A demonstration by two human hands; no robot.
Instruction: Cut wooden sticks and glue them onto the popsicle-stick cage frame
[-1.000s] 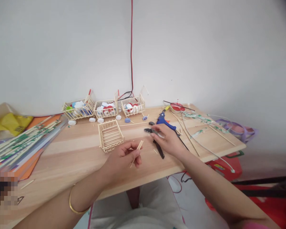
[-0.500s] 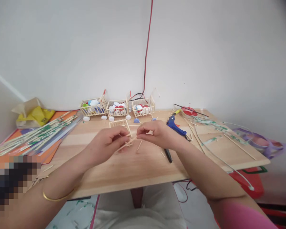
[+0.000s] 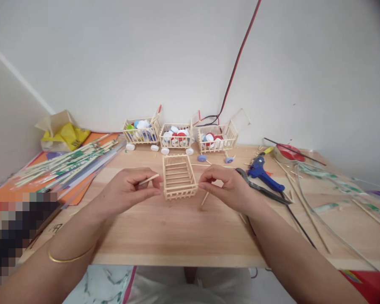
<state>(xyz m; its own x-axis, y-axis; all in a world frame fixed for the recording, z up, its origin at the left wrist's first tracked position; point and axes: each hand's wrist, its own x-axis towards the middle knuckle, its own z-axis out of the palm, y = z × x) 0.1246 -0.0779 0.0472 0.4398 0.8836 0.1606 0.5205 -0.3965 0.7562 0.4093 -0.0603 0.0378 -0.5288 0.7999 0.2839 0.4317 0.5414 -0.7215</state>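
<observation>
Pinching: one short stick (image 3: 149,180) in my left hand (image 3: 122,190), grip best light and level. Slatted basket (image 3: 181,188): on the tabletop (image 3: 177,236), between hands. Right hand (image 3: 229,185): fingertips near the basket's corner; whether gripping, I cannot tell.

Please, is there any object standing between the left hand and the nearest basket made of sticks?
Nothing visible stands between them. The left hand is just left of the basket, with a narrow strip of table showing between. It holds a short stick.
</observation>
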